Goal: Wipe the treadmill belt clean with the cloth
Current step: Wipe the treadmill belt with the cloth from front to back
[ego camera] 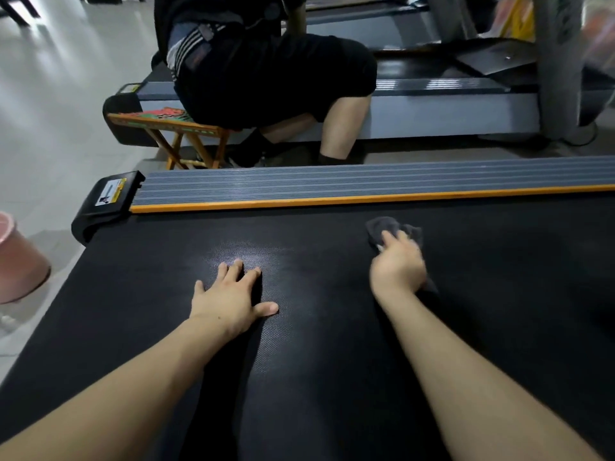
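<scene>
Centre-right of frame, on belt: cloth [392, 229], dark grey, bunched, lying on the treadmill belt [332, 377] near the far side rail [366, 184].

Item 1 – right hand [397, 267]: grip clamped on cloth, fingers curled over its near part, cloth pressed to belt. A bit of cloth also shows under the wrist side.

Item 2 – left hand [233, 294]: centre of frame, fingers apart and flat on belt, holding nothing; reads as a brace for body weight.

Item 3 – belt: black, textured, fills lower frame. Pale sheen just ahead of left hand; can't tell if damp, dust or reflection.

Item 4 – surroundings: rail w/ orange edge strip, black end cap [106, 201] at left. Pink bucket [16, 257] at left edge of frame, on floor. Second person [266, 68] upper centre, seated on folding stool [173, 134] beside another treadmill [449, 104].

Step in hand (est.): mid-wipe, far strip of belt near rail.

Next move calls for: steady downward pressure, overlapping strokes across belt width, then toward the near part; keep cloth from snagging at rail edge; shift left hand off any unwiped patch.
</scene>
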The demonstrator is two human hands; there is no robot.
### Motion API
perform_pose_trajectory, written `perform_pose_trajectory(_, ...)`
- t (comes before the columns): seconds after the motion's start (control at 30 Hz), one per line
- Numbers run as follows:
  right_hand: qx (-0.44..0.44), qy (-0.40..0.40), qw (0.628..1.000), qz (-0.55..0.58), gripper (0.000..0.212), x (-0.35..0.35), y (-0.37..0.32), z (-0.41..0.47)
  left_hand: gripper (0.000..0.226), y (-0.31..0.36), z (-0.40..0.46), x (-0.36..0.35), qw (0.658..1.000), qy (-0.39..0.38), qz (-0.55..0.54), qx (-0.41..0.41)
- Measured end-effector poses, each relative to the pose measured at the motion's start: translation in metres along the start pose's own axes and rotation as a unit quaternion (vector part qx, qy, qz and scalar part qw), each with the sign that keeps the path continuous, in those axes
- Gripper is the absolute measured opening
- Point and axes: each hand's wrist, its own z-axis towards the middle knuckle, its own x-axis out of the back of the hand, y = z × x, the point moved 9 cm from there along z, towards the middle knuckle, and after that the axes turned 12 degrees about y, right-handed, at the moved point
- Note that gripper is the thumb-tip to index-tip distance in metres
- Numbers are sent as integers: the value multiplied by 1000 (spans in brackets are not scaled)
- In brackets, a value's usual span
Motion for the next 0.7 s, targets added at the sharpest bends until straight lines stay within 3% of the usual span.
perform_pose_trajectory(0.07,109,-25,993,38,35,-20,-72,-28,91,1,2,-1,1000,-3,21,-1)
perform_pose_trajectory(0.17,294,-98,943,118,32,-39,-168,-89,89,2,1,3,998,6,68,0)
perform_pose_trajectory(0.27,362,-122,910,161,36,-30,-153,-93,74,12,-11,9,994,65,83,-25)
perform_pose_trajectory(0.37,238,-64,957,155,36,-5,-59,-42,62,14,-24,18,991,121,26,-51)
perform_pose_trajectory(0.5,51,9,997,60,37,25,50,-5,106,7,-29,1,999,-4,-15,-38)
perform_pose_trajectory(0.6,6,52,998,37,39,19,16,-30,118,11,-34,-4,999,-7,-22,-30)
perform_pose_trajectory(0.7,148,-8,985,93,39,-5,-99,-81,112,12,-36,-3,1000,4,-22,-22)
